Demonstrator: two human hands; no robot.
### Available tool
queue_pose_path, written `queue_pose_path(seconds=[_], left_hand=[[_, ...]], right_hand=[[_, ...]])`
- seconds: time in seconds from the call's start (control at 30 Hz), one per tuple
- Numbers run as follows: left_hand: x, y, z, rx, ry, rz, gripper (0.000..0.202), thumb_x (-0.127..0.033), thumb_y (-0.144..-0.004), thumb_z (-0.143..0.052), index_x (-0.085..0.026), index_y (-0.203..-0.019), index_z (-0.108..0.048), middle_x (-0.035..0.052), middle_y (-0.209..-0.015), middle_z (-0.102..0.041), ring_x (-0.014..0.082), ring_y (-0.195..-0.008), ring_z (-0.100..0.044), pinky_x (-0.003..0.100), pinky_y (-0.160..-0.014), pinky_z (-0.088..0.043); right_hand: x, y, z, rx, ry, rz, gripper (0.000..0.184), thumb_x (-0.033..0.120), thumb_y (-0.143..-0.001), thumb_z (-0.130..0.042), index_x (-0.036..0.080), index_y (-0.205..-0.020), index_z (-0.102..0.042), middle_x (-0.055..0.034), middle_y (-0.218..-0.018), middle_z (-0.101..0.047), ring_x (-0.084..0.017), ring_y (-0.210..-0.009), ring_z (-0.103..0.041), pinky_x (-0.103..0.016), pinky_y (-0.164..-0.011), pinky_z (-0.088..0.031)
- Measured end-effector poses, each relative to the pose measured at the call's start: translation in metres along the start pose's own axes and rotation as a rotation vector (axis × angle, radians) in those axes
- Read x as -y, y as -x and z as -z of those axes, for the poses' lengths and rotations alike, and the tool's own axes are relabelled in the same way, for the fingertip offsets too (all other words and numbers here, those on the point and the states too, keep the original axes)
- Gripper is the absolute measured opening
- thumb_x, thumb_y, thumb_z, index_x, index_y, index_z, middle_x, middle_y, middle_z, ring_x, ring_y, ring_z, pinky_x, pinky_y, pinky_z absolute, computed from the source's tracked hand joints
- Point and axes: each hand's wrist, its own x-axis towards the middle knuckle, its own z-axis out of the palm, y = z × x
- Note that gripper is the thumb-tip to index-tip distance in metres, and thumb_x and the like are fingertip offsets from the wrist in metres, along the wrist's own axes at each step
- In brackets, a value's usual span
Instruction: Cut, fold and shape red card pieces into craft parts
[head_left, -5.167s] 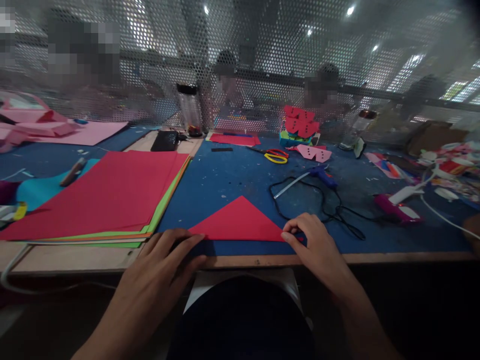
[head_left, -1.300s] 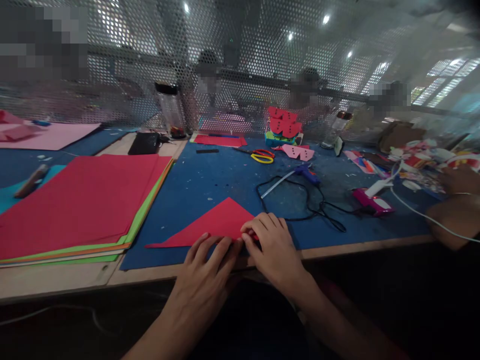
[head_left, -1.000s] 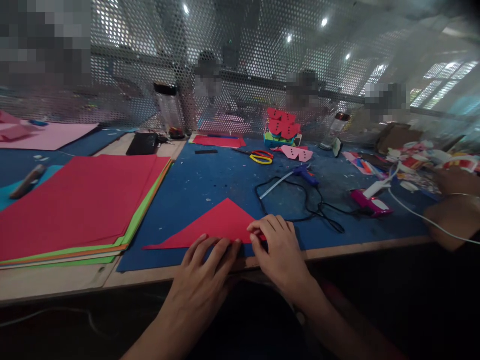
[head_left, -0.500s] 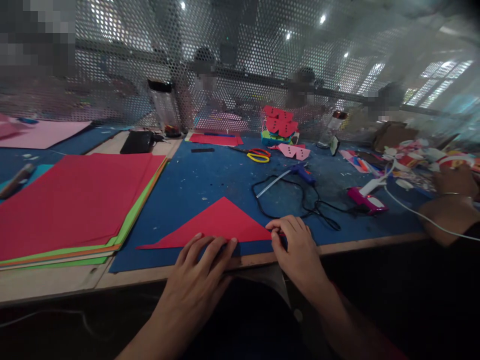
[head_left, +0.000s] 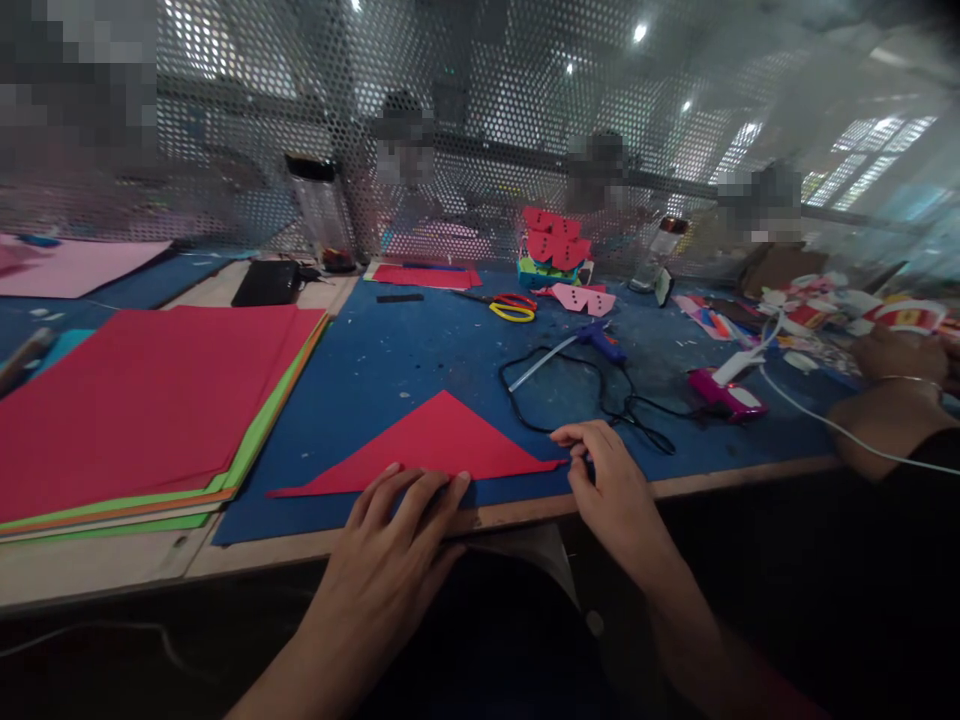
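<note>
A red sheet of paper [head_left: 442, 435], folded into a wide triangle, lies near the front edge of the blue-topped table [head_left: 390, 370]. Its peak points away from me, and narrow tips stick out at both ends. My left hand [head_left: 397, 520] rests on the fold along the near side, fingertips down on the paper and fingers slightly apart. Beside the right tip is my right hand [head_left: 611, 490], fingers loosely curled with a gap between thumb and forefinger. I see nothing held in it; whether it touches the tip is unclear.
Left is a stack of coloured paper [head_left: 172, 400]. Beyond the triangle lie scissors [head_left: 514, 308], a glue gun [head_left: 600, 342] with a looped black cord and a pink power strip [head_left: 727, 395]. A clear bottle [head_left: 324, 215] stands behind. Another person's hand [head_left: 900, 360] is at far right.
My right hand has slid right, off the paper's right corner, uncovering the narrow tip. My left hand stays on the fold. The whole view has shifted slightly.
</note>
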Motion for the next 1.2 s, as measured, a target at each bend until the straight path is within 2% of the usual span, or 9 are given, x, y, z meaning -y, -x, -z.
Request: queue_pose_path(seconds=[0.1,0.17,0.27,0.37,0.5,0.7,0.87,1.03,1.2], left_hand=[[0.000,-0.001,0.000,-0.007,0.008,-0.008,0.049,-0.019,-0.094,-0.063,-0.017,-0.142,-0.053,0.0127,-0.126,-0.062,0.0328,-0.117,-0.053,0.053,-0.105,-0.048],[0.000,-0.001,0.000,0.000,0.005,-0.008,0.050,-0.018,-0.094,-0.062,-0.016,-0.142,-0.053,0.0125,-0.126,-0.063,0.0326,-0.117,-0.053,0.053,-0.105,-0.048],[-0.001,-0.002,-0.001,-0.001,-0.010,-0.001,0.052,-0.016,-0.092,-0.064,-0.015,-0.142,-0.053,0.0126,-0.125,-0.063,0.0330,-0.116,-0.053,0.053,-0.104,-0.048],[-0.002,-0.002,0.000,-0.009,-0.005,0.001,0.051,-0.016,-0.091,-0.065,-0.014,-0.140,-0.054,0.0127,-0.124,-0.063,0.0328,-0.115,-0.052,0.053,-0.103,-0.049],[-0.003,-0.003,0.004,0.015,0.021,0.014,0.053,-0.016,-0.090,-0.066,-0.014,-0.141,-0.053,0.0114,-0.123,-0.063,0.0311,-0.115,-0.052,0.052,-0.105,-0.048],[0.001,0.005,0.012,0.034,0.055,0.047,0.051,-0.016,-0.094,-0.061,-0.016,-0.144,-0.050,0.0111,-0.128,-0.061,0.0285,-0.118,-0.054,0.049,-0.107,-0.047],[0.012,0.023,0.018,0.107,0.009,0.137,0.060,-0.028,-0.094,-0.066,-0.019,-0.150,-0.044,0.0132,-0.136,-0.058,0.0317,-0.123,-0.054,0.049,-0.101,-0.052],[0.024,0.038,0.033,0.143,-0.035,0.154,0.040,-0.025,-0.099,-0.055,-0.027,-0.139,-0.056,0.0115,-0.137,-0.061,0.0315,-0.125,-0.056,0.050,-0.100,-0.053],[0.039,0.056,0.041,0.099,-0.100,0.220,0.039,-0.036,-0.098,-0.056,-0.026,-0.135,-0.058,0.0122,-0.136,-0.062,0.0344,-0.125,-0.057,0.058,-0.103,-0.048]], right_hand=[[0.011,0.000,0.003,-0.077,-0.084,0.008,0.034,0.003,-0.092,-0.044,0.024,-0.112,-0.062,-0.0072,-0.112,-0.062,-0.021,-0.099,-0.061,-0.039,-0.087,-0.051],[0.024,0.000,0.001,-0.113,-0.110,0.078,0.025,0.008,-0.096,-0.047,0.024,-0.110,-0.063,-0.0076,-0.111,-0.063,-0.022,-0.104,-0.060,-0.039,-0.090,-0.051],[0.041,0.000,-0.007,0.001,-0.134,0.234,0.019,0.013,-0.100,-0.052,0.025,-0.109,-0.064,-0.0065,-0.105,-0.065,-0.022,-0.105,-0.061,-0.040,-0.092,-0.051],[0.046,-0.001,-0.018,0.149,-0.124,0.317,0.018,0.015,-0.101,-0.055,0.025,-0.112,-0.065,-0.0052,-0.106,-0.068,-0.022,-0.104,-0.060,-0.040,-0.093,-0.050],[0.042,-0.001,-0.024,0.185,-0.097,0.320,0.014,0.016,-0.099,-0.060,0.024,-0.108,-0.067,-0.0041,-0.105,-0.068,-0.021,-0.103,-0.059,-0.039,-0.093,-0.049],[0.039,-0.002,-0.023,0.186,-0.127,0.301,0.014,0.016,-0.100,-0.059,0.024,-0.107,-0.068,-0.0045,-0.103,-0.067,-0.021,-0.102,-0.059,-0.038,-0.090,-0.050],[0.039,-0.003,-0.023,0.194,-0.141,0.298,0.015,0.015,-0.100,-0.059,0.024,-0.106,-0.068,-0.0048,-0.102,-0.067,-0.021,-0.101,-0.060,-0.039,-0.089,-0.050],[0.038,-0.003,-0.023,0.193,-0.148,0.282,0.016,0.016,-0.100,-0.058,0.025,-0.107,-0.068,-0.0045,-0.102,-0.067,-0.022,-0.101,-0.060,-0.039,-0.088,-0.051],[0.036,-0.003,-0.024,0.180,-0.154,0.286,0.015,0.014,-0.099,-0.059,0.024,-0.105,-0.068,-0.0042,-0.102,-0.066,-0.021,-0.102,-0.060,-0.037,-0.089,-0.050]])
